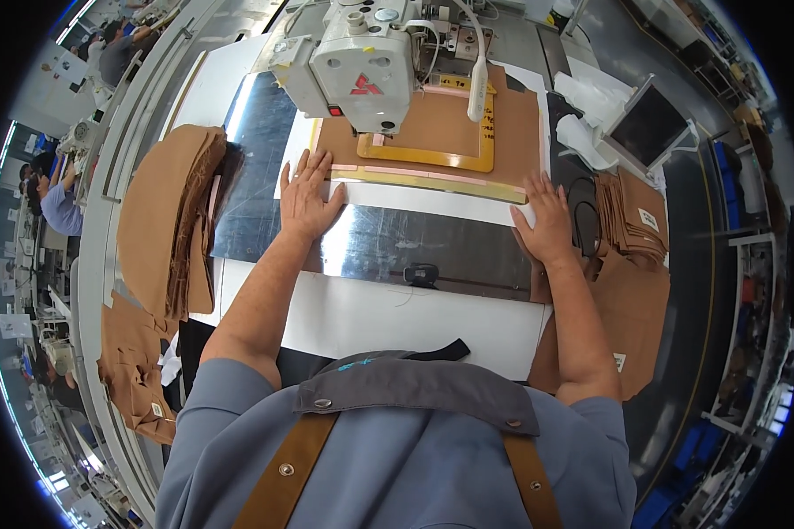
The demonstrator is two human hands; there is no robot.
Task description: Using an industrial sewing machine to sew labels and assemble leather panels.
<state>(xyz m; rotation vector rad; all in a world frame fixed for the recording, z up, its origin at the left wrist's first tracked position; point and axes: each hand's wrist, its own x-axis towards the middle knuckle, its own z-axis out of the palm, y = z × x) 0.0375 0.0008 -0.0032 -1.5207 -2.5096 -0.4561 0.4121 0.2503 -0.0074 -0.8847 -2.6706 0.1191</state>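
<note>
My left hand (309, 198) lies flat, fingers spread, on the near left corner of a white template sheet (388, 191). At the near right corner my right hand (547, 216) rests with its fingers stretched out along the edge. Brown fabric (516, 115) is laid on the template, bordered by pink and yellow strips. On the fabric sits a yellow frame (428, 159), partly hidden under the white sewing machine head (362, 70). A shiny metal plate (370, 238) extends below the template toward me. Neither hand grips anything that I can see.
Stacked brown fabric pieces (163, 212) stand at the left, with more brown pieces (137, 370) below them. Folded brown pieces (631, 212) lie at the right, near a tilted screen (648, 123). A small black object (421, 275) is on the plate. Other people work at far left.
</note>
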